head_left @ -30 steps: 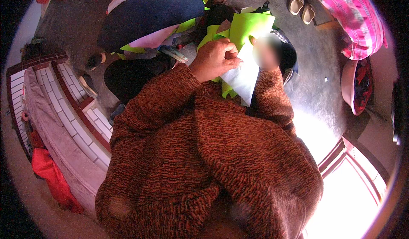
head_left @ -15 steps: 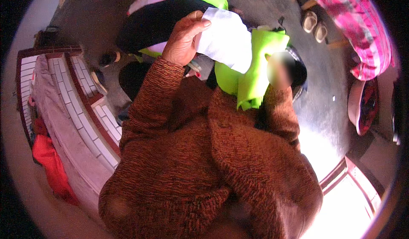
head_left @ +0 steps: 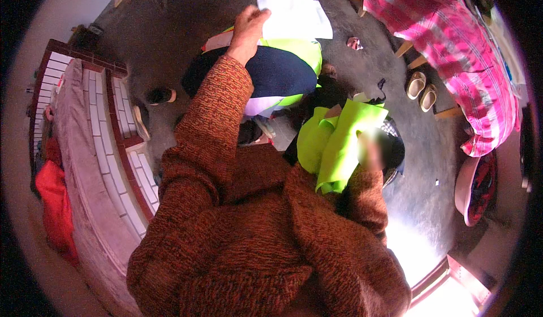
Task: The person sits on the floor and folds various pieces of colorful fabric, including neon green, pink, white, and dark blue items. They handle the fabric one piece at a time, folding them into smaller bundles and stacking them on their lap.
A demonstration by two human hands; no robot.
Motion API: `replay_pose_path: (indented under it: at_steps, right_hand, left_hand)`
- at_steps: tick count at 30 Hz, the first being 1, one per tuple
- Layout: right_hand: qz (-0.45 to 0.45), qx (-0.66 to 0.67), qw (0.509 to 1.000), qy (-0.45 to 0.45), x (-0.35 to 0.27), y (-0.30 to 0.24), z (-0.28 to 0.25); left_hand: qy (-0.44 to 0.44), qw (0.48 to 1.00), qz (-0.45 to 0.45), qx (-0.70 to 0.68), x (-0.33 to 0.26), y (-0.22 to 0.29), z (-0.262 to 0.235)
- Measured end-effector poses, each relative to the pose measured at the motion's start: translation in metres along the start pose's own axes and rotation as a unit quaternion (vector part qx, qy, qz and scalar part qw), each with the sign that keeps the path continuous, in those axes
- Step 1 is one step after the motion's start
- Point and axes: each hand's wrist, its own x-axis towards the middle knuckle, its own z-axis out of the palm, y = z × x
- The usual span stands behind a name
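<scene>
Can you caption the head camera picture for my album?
The left hand holds a white piece near a cloth pile; the blurred right hand is by bright green pieces.

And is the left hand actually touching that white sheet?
Touching: the head view shows the left hand gripping the white sheet at its left edge.

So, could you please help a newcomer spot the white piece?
Find the dark, lime-edged pile near the top centre. At its far edge, the left hand holds the white piece: flat, roughly four-sided, plain white beside navy and lime.
</scene>
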Motion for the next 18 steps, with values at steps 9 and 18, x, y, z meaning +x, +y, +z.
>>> replay_pose_path:
  at_steps: [9,18]
  right_hand:
    - [-0.002,-0.004,1.0,0.001,0.0,0.003,-0.002]
    - [-0.014,-0.016,1.0,-0.005,-0.003,0.001,-0.003]
  left_hand:
    - [0.161,0.942,0.118,0.271,0.007,-0.041,-0.039]
    - [-0.048,0.689,0.299,0.659,-0.023,-0.053,-0.024]
